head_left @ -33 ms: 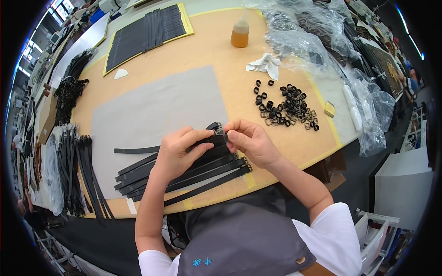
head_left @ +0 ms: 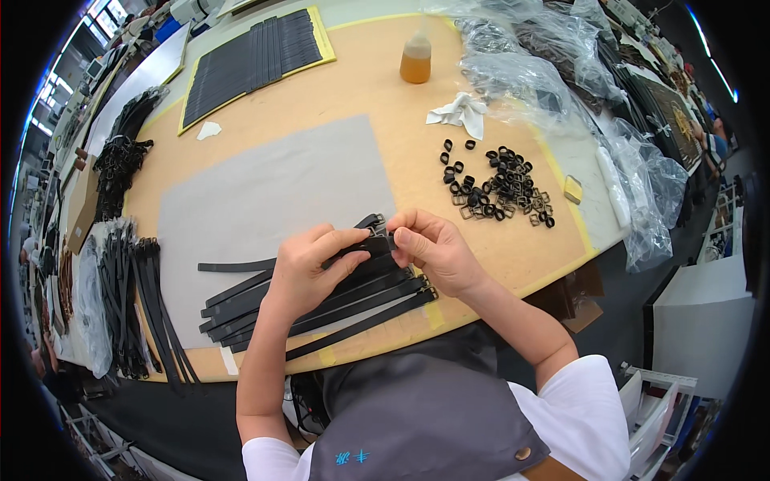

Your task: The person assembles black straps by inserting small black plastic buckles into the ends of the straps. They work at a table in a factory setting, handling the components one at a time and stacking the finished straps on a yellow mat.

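From my remote feed, L hand (head_left: pixel 309 260) pinches a blk strap (head_left: pixel 377 247) near the bench (head_left: pixel 521 264) front edge, prob steadying it while R hand (head_left: pixel 439 252) pinches a small dark bit (head_left: pixel 391 240) at its tip, loops (head_left: pixel 513 172) w/in reach.

Arms reach in from lower edge, forearms bare, hands meeting near middle of view. Left forearm (head_left: pixel 263 361) nearly upright; left hand (head_left: pixel 303 264) back up, fingers pointing right, thumb below index finger in pinch. Right elbow bent outward; right forearm (head_left: pixel 517 321) slanting up and leftward; right hand (head_left: pixel 437 255) curled, thumb toward index finger. Fingertips of both hands close, slightly apart.
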### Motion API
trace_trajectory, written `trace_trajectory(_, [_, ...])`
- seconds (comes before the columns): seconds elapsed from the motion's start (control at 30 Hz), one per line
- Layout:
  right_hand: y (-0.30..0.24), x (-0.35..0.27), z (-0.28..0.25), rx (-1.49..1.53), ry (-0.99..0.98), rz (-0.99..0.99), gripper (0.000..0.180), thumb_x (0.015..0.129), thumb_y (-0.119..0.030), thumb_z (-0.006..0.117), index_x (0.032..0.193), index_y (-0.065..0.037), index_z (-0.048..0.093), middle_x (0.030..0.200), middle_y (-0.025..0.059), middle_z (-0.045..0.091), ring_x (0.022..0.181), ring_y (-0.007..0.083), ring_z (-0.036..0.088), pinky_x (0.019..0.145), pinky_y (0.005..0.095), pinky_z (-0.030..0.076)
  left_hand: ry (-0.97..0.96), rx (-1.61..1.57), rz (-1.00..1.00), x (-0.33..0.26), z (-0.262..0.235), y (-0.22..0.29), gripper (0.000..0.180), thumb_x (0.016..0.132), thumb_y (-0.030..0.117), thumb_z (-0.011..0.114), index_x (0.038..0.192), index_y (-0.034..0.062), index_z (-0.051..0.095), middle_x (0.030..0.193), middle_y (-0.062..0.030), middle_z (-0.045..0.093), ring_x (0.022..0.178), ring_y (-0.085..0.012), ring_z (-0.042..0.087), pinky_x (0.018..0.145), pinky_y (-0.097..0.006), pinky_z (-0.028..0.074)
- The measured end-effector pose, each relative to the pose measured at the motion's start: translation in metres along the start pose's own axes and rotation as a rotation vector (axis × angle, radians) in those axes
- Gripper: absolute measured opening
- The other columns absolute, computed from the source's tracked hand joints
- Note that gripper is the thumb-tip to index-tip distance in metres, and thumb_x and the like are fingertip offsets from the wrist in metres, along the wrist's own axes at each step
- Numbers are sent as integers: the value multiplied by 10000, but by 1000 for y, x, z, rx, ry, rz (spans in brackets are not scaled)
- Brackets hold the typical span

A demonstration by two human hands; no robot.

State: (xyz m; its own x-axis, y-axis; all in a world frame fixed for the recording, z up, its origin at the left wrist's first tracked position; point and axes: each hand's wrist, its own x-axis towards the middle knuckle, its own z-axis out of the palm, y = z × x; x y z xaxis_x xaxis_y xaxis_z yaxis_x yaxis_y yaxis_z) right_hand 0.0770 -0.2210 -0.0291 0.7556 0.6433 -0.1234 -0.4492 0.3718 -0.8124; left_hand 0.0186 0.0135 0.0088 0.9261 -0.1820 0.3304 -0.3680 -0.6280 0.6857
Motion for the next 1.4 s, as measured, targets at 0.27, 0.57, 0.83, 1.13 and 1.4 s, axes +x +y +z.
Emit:
trace_trajectory(0.27, [8,-9,19,-158,114,-193,204,1007,-133,730,1164,-24,658,1033,3,669,914,55,624,795,210,524,63,90,17,-9,2,6,320,795,39,867,1102,61,779,715,-44,605,585,-145,547,536,-293,426])
trace_trajectory(0.57, [29,-11,22,-134,143,-229,181,1000,-85,729,1140,-18,635,1057,9,663,939,66,633,843,215,529,78,63,44,-11,14,7,294,795,41,867,1076,51,780,712,-67,621,573,-143,563,526,-285,432])
trace_trajectory(0.83, [-37,-6,-11,-1077,293,-190,133,959,-180,751,974,-55,708,877,50,726,841,150,664,812,304,529,-9,-106,-1,-11,20,3,439,834,46,849,1254,58,720,1062,-101,771,887,-180,742,772,-290,582])
trace_trajectory(1.13, [-51,4,-74,-1796,271,-328,98,883,-127,767,946,-55,742,859,89,692,925,246,644,808,356,532,44,-195,-54,-16,16,-12,315,861,57,835,1166,40,757,845,-52,705,659,-113,569,582,-257,461])
trace_trajectory(1.4, [-62,9,-52,-1546,373,-151,104,905,-162,764,961,-75,754,902,54,695,936,217,652,805,353,550,83,-196,-73,-19,11,-14,262,868,68,818,1121,35,754,877,-50,725,643,-106,579,576,-248,475])
